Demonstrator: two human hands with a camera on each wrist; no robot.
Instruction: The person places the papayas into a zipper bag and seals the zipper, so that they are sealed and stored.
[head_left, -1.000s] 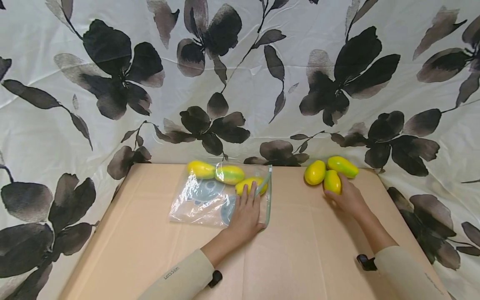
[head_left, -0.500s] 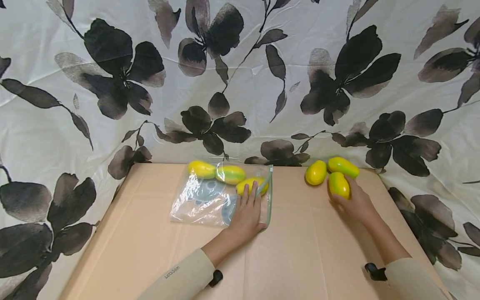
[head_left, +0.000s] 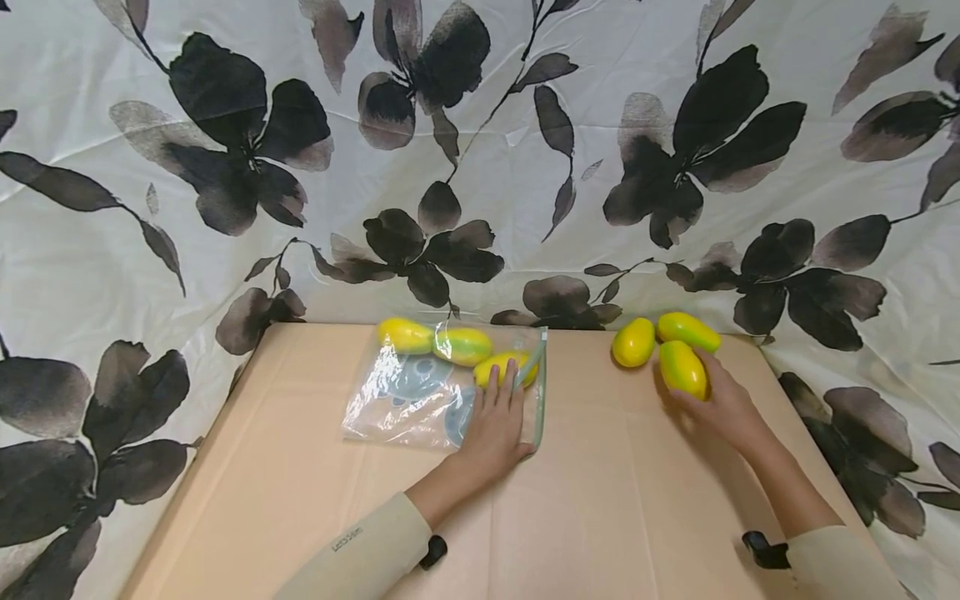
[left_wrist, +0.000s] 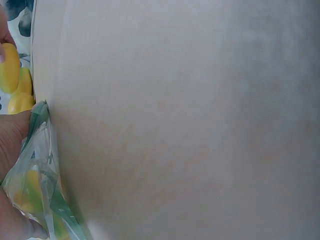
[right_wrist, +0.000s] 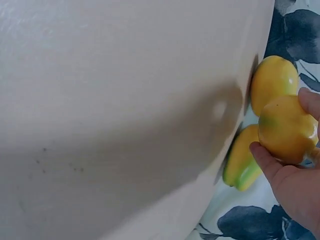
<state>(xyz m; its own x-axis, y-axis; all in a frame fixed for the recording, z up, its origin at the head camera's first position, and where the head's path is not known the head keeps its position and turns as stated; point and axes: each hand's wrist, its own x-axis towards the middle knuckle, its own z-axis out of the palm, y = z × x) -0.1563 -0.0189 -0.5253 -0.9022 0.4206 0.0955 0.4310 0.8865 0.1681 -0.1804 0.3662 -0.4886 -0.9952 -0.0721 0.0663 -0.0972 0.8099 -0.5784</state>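
Note:
My right hand (head_left: 727, 410) holds a yellow-green mango (head_left: 682, 369) between thumb and fingers; the right wrist view shows the same mango (right_wrist: 285, 127) in the fingertips. Just behind it, two more mangoes lie side by side, a rounder one (head_left: 633, 342) and a longer one (head_left: 688, 330). On the left is a clear zip bag (head_left: 367, 421) with a green edge and blue print, three mangoes inside. My left hand (head_left: 491, 437) rests on the bag with straight, spread fingers over its upper lip. In the left wrist view, the bag's mouth (left_wrist: 37, 130) gapes between thumb and fingers.
A light brown board (head_left: 577, 500) forms the work surface. White cloth with dark flowers (head_left: 555, 125) rises behind its far edge and spreads along both sides. The loose mangoes lie near the far right corner.
My right hand has drawn its mango a little right and toward me, away from the other two, and tilted it. The left hand and bag have stayed put.

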